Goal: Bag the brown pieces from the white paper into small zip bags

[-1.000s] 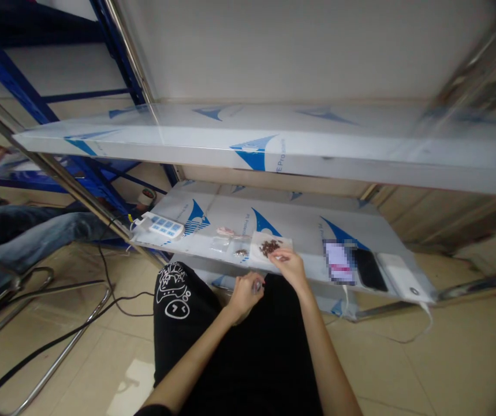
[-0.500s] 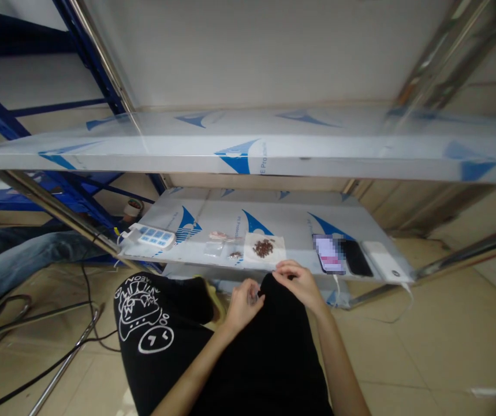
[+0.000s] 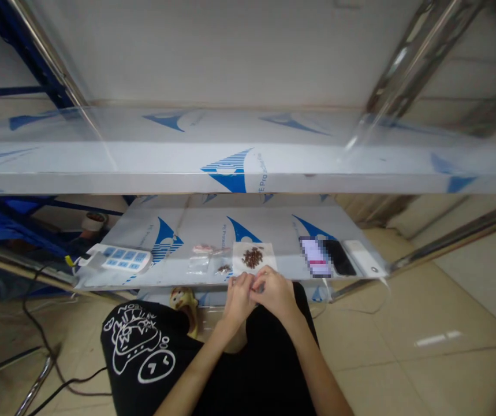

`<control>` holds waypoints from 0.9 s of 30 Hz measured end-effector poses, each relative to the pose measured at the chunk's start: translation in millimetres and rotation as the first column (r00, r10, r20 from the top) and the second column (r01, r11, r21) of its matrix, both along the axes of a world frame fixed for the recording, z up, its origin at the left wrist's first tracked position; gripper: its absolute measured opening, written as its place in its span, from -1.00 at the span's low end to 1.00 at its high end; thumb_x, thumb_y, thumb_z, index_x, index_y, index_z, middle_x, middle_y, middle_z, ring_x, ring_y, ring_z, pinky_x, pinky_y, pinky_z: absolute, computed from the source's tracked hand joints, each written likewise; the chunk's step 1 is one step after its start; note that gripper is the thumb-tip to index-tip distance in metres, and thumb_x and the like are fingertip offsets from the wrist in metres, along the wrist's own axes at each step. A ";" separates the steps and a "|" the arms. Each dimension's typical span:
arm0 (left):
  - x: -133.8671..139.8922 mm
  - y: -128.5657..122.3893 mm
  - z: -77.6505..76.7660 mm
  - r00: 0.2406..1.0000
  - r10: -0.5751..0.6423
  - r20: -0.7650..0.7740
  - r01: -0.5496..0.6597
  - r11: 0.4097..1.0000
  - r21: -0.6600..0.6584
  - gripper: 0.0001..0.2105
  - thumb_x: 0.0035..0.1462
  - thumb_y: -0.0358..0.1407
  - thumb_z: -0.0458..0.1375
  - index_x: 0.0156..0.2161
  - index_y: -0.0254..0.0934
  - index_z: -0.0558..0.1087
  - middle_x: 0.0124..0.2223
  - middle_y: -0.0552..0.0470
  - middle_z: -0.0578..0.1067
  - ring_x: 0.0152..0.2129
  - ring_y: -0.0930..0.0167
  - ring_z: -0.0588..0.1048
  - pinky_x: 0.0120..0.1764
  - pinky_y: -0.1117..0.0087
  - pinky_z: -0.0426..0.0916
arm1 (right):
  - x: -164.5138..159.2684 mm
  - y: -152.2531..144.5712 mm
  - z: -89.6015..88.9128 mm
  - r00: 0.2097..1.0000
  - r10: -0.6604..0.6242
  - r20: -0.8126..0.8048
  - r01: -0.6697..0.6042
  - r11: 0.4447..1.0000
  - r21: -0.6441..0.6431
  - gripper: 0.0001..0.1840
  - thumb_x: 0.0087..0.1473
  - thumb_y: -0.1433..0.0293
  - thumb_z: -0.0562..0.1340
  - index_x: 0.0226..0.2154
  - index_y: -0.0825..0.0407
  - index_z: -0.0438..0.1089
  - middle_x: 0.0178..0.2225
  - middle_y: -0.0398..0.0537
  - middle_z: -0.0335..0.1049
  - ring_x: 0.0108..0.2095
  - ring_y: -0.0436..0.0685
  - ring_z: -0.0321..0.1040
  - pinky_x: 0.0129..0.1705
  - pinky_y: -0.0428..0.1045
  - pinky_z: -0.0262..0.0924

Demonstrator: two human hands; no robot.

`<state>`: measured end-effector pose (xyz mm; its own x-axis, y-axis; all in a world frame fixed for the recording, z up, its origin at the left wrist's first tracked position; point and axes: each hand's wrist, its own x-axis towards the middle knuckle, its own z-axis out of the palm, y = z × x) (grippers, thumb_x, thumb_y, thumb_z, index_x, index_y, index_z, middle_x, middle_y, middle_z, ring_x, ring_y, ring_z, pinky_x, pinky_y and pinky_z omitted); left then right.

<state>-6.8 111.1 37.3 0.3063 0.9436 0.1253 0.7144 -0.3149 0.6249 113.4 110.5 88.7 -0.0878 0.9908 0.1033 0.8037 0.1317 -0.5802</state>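
My left hand (image 3: 239,297) and my right hand (image 3: 274,293) meet fingertip to fingertip at the front edge of the lower shelf. Both have curled, pinching fingers, and whatever lies between them is too small or hidden to name. Just beyond them a pile of small brown bead-like pieces (image 3: 252,257) rests on a white square sheet (image 3: 267,251). To its left lie a smaller brown heap (image 3: 224,268), a clear plastic bag (image 3: 198,264) and a packet with something pinkish (image 3: 203,249).
A white power strip (image 3: 120,258) with a cable sits at the shelf's left. Rightward are a phone with a blurred screen (image 3: 317,258), a black phone (image 3: 338,257) and a white power bank (image 3: 365,259). The upper shelf (image 3: 156,164) juts out above.
My hands have come together; before, they were apart, with the left holding a small clear object. The right hand has moved left. The camera view has shifted slightly to the right.
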 end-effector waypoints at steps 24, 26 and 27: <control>-14.6 -12.8 66.2 0.019 0.461 0.887 0.355 0.826 -0.437 -0.78 0.04 -0.18 0.15 -0.26 -0.30 0.41 -0.41 0.08 0.45 -0.41 0.36 0.53 -0.20 0.28 0.38 | 49.5 35.7 -36.8 0.777 -0.295 -0.556 0.265 0.955 -0.136 -0.68 -0.15 0.23 0.19 -0.36 0.06 0.50 -0.33 -0.01 0.51 -0.47 0.10 0.39 -0.33 0.00 0.27; -13.2 -23.0 78.0 -0.034 0.463 0.886 0.371 0.829 -0.419 -0.80 0.04 -0.19 0.15 -0.27 -0.27 0.40 -0.40 0.09 0.45 -0.41 0.36 0.53 -0.21 0.29 0.38 | 51.5 29.9 -38.4 0.773 -0.273 -0.572 0.239 0.962 -0.136 -0.68 -0.14 0.23 0.19 -0.37 0.06 0.50 -0.33 -0.01 0.51 -0.46 0.10 0.39 -0.32 0.00 0.27; -12.5 -27.6 83.5 -0.058 0.454 0.889 0.370 0.837 -0.403 -0.80 0.04 -0.19 0.14 -0.27 -0.26 0.39 -0.40 0.10 0.45 -0.40 0.36 0.53 -0.20 0.28 0.38 | 53.6 27.2 -39.2 0.771 -0.278 -0.573 0.242 0.960 -0.140 -0.69 -0.14 0.23 0.19 -0.37 0.06 0.51 -0.33 -0.01 0.51 -0.45 0.10 0.40 -0.31 0.00 0.27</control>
